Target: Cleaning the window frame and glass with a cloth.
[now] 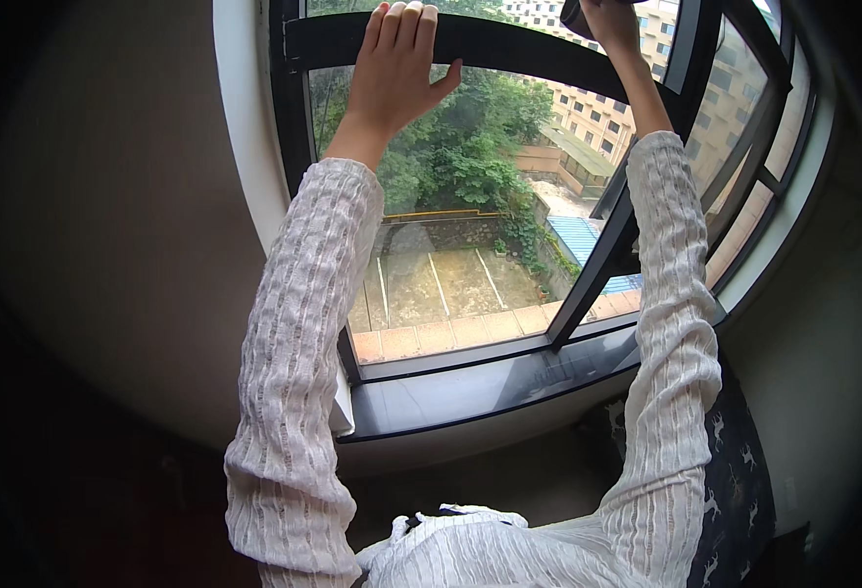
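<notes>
My left hand [401,66] lies against the dark crossbar [508,45] of the window frame, fingers reaching up over it and thumb spread to the side. Higher up on the right, my right hand [613,26] is partly cut off by the top of the picture. It is closed around a dark object [576,20], too little of which shows to name it. Below both hands is the lower window pane [445,176], with trees and a marked paved yard beyond the glass.
A dark glossy windowsill [475,386] runs beneath the panes. At the right, a window sash [732,110] stands at an angle. Below the sill, dark fabric with a white deer print [736,470] hangs beside my right arm. A plain wall [122,220] is at the left.
</notes>
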A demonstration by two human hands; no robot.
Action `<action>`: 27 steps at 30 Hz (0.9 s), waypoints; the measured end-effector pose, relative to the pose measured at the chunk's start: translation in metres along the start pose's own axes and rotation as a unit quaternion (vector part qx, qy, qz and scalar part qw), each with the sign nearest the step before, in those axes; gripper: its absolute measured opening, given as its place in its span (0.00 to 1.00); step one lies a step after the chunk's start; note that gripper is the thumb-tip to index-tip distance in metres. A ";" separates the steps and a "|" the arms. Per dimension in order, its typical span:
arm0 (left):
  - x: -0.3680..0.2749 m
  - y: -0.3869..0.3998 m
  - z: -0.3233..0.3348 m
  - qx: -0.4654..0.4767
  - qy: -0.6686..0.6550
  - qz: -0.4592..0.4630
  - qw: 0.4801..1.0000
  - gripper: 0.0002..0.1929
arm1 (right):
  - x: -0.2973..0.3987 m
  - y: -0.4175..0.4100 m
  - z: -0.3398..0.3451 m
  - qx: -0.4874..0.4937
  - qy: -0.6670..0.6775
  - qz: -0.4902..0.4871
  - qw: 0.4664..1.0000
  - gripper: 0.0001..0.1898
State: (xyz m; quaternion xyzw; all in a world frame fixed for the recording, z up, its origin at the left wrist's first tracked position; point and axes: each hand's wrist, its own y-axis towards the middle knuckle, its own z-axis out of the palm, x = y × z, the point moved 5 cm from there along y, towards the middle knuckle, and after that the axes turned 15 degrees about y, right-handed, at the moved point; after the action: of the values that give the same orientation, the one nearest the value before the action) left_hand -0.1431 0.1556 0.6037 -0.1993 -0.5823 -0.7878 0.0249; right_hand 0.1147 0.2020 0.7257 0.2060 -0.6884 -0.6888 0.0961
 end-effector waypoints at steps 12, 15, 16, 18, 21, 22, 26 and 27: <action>0.008 -0.022 0.032 0.147 0.031 -0.027 0.988 0.34 | -0.073 0.007 -0.006 -0.100 0.058 0.162 0.980 0.33; 0.020 -0.029 0.036 0.202 0.064 -0.018 0.977 0.34 | -0.043 0.002 0.030 -0.128 0.035 0.261 0.956 0.32; 0.015 -0.019 0.031 0.207 0.070 -0.011 0.976 0.34 | -0.044 0.020 0.022 -0.116 -0.019 0.229 0.966 0.28; 0.008 -0.013 0.032 0.218 0.077 0.002 0.973 0.34 | -0.046 0.028 0.029 -0.103 -0.070 0.206 0.971 0.24; 0.011 -0.008 0.029 0.229 0.109 0.038 0.967 0.34 | 0.044 0.037 0.068 -0.165 -0.031 0.002 0.986 0.18; 0.012 -0.010 0.034 0.233 0.114 0.040 0.965 0.33 | 0.063 0.035 0.081 -0.122 -0.037 0.066 0.990 0.16; 0.012 -0.017 0.039 0.219 0.138 0.026 0.966 0.31 | 0.153 0.032 0.087 -0.103 0.048 0.013 0.993 0.14; 0.009 -0.012 0.037 0.210 0.135 0.023 0.968 0.31 | 0.164 0.035 0.082 -0.117 0.078 -0.036 0.989 0.14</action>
State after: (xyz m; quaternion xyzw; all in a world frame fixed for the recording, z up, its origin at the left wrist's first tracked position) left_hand -0.1438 0.1954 0.6045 -0.0951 -0.7209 -0.6670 0.1625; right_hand -0.0721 0.2071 0.7326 0.2710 -0.5858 -0.7494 0.1477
